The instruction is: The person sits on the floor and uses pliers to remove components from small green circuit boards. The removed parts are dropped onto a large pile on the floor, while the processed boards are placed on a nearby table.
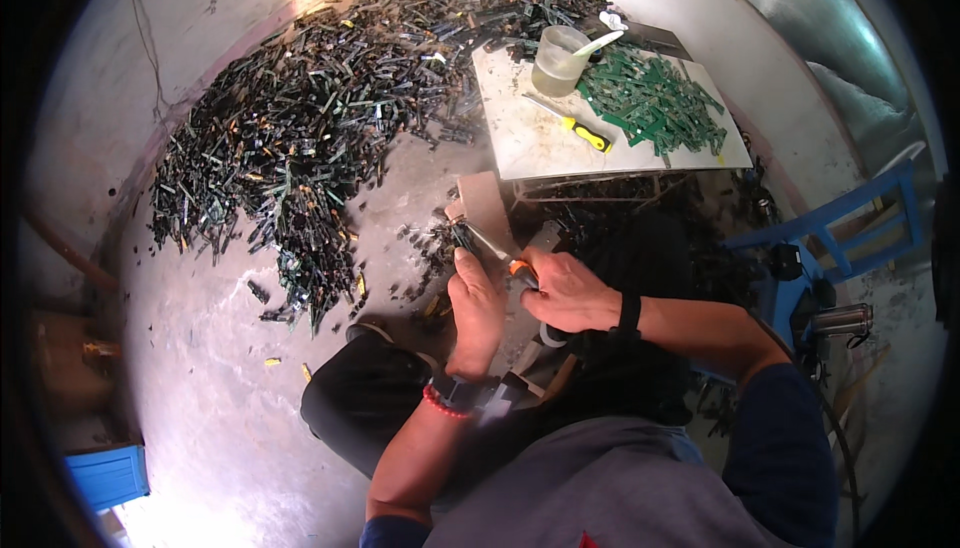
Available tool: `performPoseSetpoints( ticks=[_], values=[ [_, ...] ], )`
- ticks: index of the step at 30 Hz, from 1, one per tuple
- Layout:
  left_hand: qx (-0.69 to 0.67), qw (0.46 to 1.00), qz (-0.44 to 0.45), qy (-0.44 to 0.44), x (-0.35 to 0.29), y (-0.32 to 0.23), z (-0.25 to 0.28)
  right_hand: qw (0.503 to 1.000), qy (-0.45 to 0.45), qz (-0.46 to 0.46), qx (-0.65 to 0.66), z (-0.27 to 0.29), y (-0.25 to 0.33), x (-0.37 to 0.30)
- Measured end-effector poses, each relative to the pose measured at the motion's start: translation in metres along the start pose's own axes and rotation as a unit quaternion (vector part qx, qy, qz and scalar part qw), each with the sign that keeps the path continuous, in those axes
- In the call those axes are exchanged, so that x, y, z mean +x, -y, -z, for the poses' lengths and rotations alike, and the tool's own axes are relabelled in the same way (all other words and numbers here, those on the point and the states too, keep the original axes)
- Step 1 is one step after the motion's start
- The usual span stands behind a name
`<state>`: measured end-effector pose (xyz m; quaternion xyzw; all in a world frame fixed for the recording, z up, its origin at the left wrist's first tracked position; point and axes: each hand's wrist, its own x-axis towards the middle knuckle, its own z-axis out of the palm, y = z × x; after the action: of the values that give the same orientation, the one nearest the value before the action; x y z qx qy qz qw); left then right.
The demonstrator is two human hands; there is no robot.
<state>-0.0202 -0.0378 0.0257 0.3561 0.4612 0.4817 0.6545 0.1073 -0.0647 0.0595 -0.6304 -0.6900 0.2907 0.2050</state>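
In front of my lap, my right hand (568,293) is wrapped round the orange-and-black handle of a screwdriver (494,246). Its metal shaft slants up and left toward the fingertips of my left hand (476,300). That hand is closed, and a small dark strip-like piece (463,235) shows at its fingertips; the detail there is too small to tell. Just beyond stands a tan block (484,206), close to the screwdriver's tip. Loose dark bits (430,248) lie on the floor beside the left hand.
A large heap of dark strips (300,128) covers the far left floor. On a white board (515,143) are a clear cup of liquid (557,66), a yellow-and-black screwdriver (585,135) and a pile of green circuit boards (650,98). A blue chair (850,218) stands at right.
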Motion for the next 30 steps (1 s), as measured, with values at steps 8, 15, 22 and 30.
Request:
performPoseSetpoints(
  ticks=[8,15,22,30],
  values=[
    [-0.14,0.95,0.266,0.088,-0.003,-0.032,0.004,0.679,0.28,-0.183,0.653,0.028,0.007,-0.017],
    [-0.239,0.906,0.296,0.182,0.007,-0.022,0.02,0.99,0.019,0.018,0.141,0.022,-0.017,-0.012],
    [-0.223,0.913,0.303,0.158,0.006,-0.023,0.018,0.987,0.005,-0.041,-0.155,0.029,0.005,-0.017],
    [-0.14,0.96,0.206,0.13,0.002,-0.014,0.013,0.985,-0.043,-0.036,-0.165,0.012,0.01,-0.015]
  ],
)
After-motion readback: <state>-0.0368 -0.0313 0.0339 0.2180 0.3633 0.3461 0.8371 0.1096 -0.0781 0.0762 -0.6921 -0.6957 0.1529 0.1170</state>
